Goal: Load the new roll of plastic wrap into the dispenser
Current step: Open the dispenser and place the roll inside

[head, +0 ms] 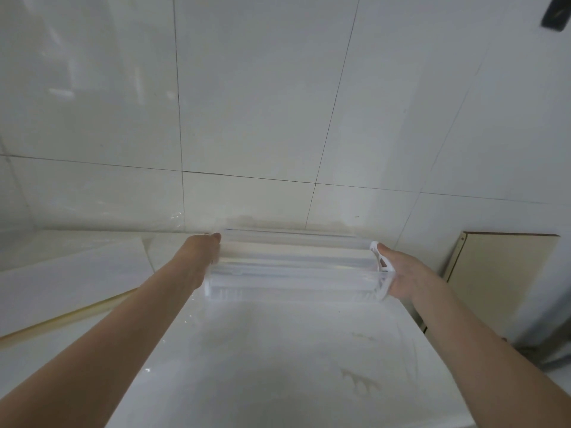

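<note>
A clear plastic wrap dispenser (pixel 293 285) lies lengthwise on the white tabletop (pixel 278 350), close to the tiled wall. Inside it a pale roll of plastic wrap (pixel 296 253) runs from end to end. My left hand (pixel 200 257) grips the dispenser's left end, fingers curled over the top edge. My right hand (pixel 404 273) holds the right end, thumb resting on the white end cap (pixel 381 257). The view is blurred, so whether the lid is open or down cannot be told.
A white board with a yellowish edge (pixel 71 288) lies flat to the left of the tabletop. A beige panel (pixel 500 273) leans against the wall at the right. The white tiled wall (pixel 278 103) rises directly behind the dispenser.
</note>
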